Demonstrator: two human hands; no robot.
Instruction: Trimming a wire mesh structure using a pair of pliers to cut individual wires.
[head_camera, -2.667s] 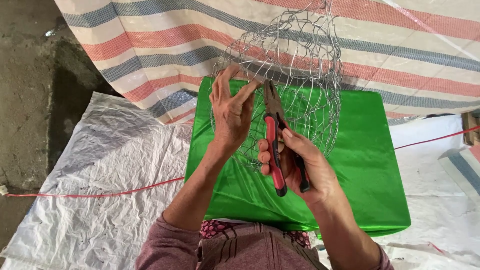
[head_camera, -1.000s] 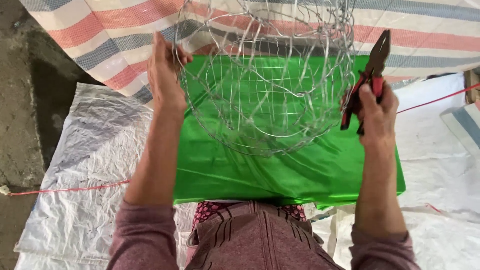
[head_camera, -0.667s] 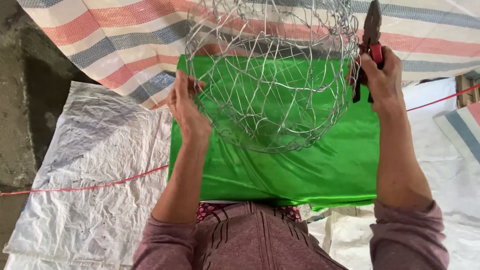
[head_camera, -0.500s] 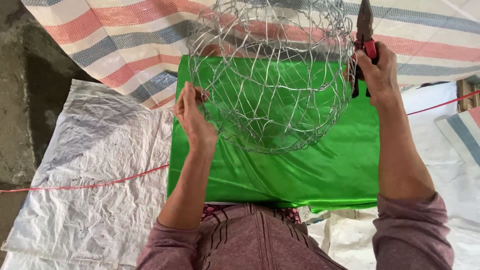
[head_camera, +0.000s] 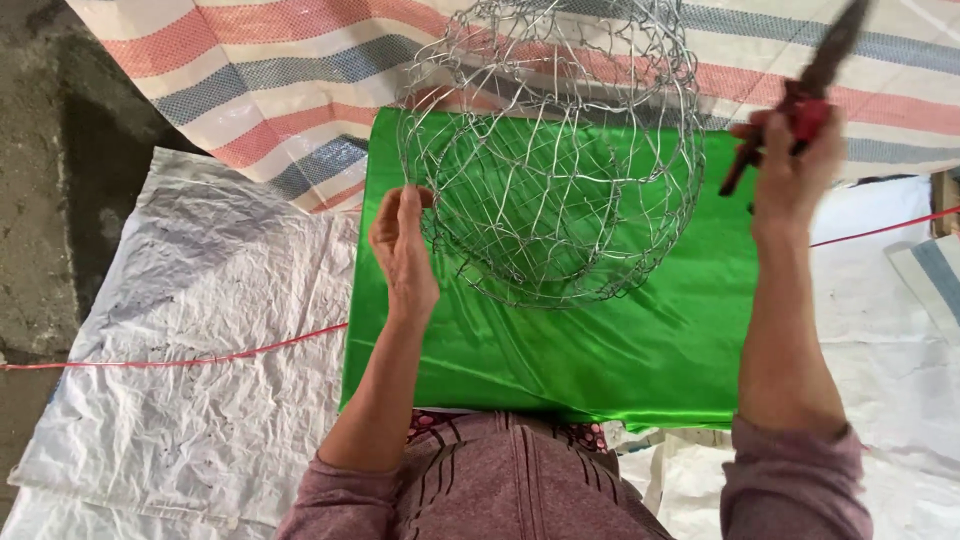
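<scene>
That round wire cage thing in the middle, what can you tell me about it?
The silvery, bowl-shaped wire mesh basket is woven from thin bare metal wire in open, roughly hexagonal cells, with thicker hoops round it. It is held up, tilted, above the shiny green cloth. The left hand touches its left edge; the right hand, gripping red-handled pliers, is apart from it.

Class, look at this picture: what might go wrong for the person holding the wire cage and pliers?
1. The left hand grips the wire cage alone, so it may tip or slip.
2. Bare fingers could be pricked by wire ends.
3. The pliers, raised in the right hand, might snag the mesh.
</scene>
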